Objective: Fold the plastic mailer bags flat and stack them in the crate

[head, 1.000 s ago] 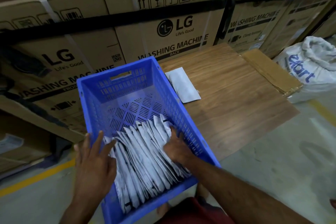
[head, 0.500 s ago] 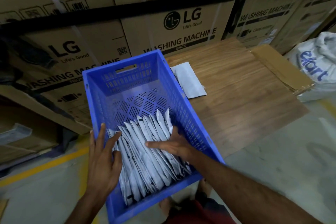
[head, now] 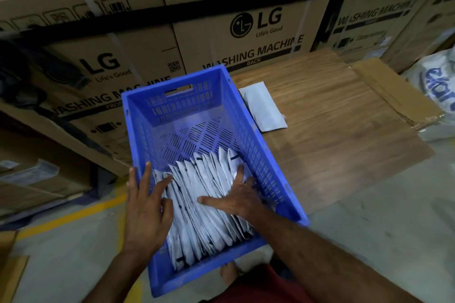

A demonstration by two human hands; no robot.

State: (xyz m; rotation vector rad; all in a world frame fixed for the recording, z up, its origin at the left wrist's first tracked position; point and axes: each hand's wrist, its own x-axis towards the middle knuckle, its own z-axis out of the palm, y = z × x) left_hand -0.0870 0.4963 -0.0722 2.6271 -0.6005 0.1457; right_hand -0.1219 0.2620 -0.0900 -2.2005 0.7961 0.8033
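Two hands on the folded mailer bags [head: 206, 206] in the blue crate [head: 197, 106].
I see the left hand [head: 147, 206] flat, fingers spread wide, at the row's left edge by the crate wall; right hand [head: 236, 197] splayed, pressing the row's right side. One folded mailer [head: 262, 107] lies on the wooden surface [head: 332, 125], just beside the crate.

Stacked cardboard boxes [head: 246, 39] behind wooden board [head: 332, 130].
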